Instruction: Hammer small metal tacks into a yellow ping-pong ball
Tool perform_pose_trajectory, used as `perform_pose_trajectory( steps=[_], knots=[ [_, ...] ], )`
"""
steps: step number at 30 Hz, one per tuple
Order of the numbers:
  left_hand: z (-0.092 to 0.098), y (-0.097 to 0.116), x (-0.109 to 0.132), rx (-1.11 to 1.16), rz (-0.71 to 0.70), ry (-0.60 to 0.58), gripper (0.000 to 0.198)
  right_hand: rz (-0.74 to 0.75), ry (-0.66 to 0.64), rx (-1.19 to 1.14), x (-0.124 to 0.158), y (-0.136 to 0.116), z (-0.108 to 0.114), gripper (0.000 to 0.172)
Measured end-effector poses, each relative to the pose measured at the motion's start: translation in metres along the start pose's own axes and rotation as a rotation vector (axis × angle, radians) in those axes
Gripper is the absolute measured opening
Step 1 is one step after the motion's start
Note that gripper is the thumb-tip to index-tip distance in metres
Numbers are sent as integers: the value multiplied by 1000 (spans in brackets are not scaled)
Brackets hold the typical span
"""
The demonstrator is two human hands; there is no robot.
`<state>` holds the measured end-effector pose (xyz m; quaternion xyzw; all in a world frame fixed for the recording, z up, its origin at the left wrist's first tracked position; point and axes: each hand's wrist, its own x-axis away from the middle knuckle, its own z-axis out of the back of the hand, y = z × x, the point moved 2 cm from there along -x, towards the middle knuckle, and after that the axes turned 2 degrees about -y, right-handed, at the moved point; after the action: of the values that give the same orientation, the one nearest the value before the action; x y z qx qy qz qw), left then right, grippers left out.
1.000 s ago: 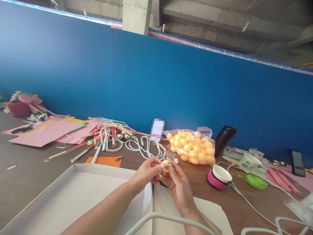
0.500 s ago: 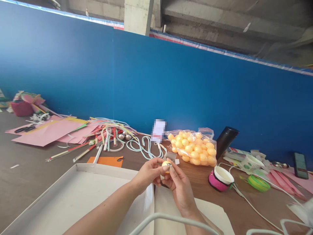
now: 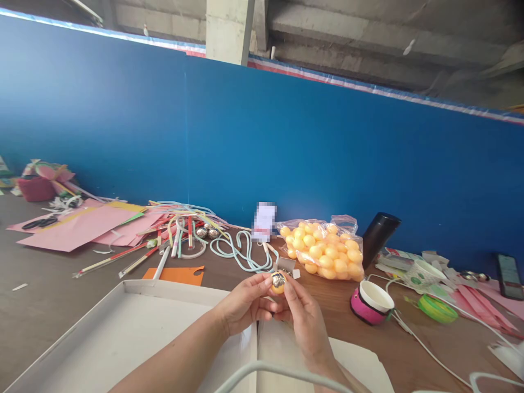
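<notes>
Pinching a silver-patched orange ball [image 3: 278, 284] between left hand [image 3: 242, 307] and right hand [image 3: 306, 319], in the near middle. Probably light, smooth, slippery and easily dented; better to hold softly at both sides. Farther right, notice the clear bag [image 3: 344, 222]; nearer left, the white tray [image 3: 176, 322].

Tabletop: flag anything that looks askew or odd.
The orange sheet beyond the white tray has a notch breaking its right edge; a white scrap lies stray at far left on the table, apart from the pink sheets.
</notes>
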<state>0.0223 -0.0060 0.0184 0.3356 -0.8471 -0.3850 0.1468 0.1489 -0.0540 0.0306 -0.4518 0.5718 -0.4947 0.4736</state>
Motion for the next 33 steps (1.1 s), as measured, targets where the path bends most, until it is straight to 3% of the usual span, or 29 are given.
perform_pose_trajectory(
  steps=[7, 12, 17, 22, 28, 33],
  knots=[
    [-2, 1, 0, 145, -18, -8, 30, 124, 41, 283, 1, -1, 0, 38],
    [2, 4, 0, 196, -94, 53, 26, 231, 173, 827, -1, 10, 12, 38],
    [13, 8, -3, 234, -152, 141, 25, 162, 39, 1255, 1, 28, 13, 28],
    [26, 16, -6, 284, -252, 281, 23, 133, 38, 1306, 2, 29, 10, 15],
    [34, 22, -7, 259, -326, 381, 20, 212, 226, 1270, 1, 19, 14, 15],
    [35, 18, -8, 233, -322, 395, 20, 538, 478, 1105, 8, 4, 17, 21]
  ],
)
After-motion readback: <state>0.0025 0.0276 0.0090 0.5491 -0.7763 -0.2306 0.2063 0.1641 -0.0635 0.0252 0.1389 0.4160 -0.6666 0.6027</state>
